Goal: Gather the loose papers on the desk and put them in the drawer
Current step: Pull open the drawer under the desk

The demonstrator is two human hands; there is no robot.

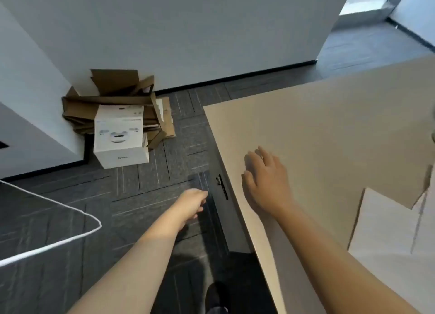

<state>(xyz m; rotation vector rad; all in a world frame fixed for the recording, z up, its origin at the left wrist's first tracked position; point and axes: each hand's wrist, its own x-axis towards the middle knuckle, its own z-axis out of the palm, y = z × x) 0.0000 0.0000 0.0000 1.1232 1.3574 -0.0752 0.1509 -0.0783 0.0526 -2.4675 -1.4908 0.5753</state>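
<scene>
Right hand: the right hand (266, 179) lies palm down on the pale beige desk top (329, 125), close to its left edge, fingers spread loosely and gripping nothing.
Left hand: the left hand (191, 204) reaches forward and down beside the desk, fingers curled together near the front of the dark grey drawer (226, 210); motion blur hides whether they touch or grip it.
Drawer: it sits under the left edge of the desk, with a black slot-shaped handle (222, 186) on its face just ahead of the left fingertips; whether it is pulled out at all cannot be told.
Loose papers: white sheets of paper (388, 243) lie on the desk at its near right part, overlapping, running out of view at the right edge, well apart from the right hand.
Floor: dark grey carpet tiles (70, 219) cover the floor left of the desk; a dark shoe (215, 295) shows at the bottom.
Corner: a white printed carton (120, 137) stands against a heap of flattened brown cardboard (115, 97) in the corner of the white walls.
Far left: a thin white curved rim (70, 210) crosses the lower left; what it belongs to is unclear.
</scene>
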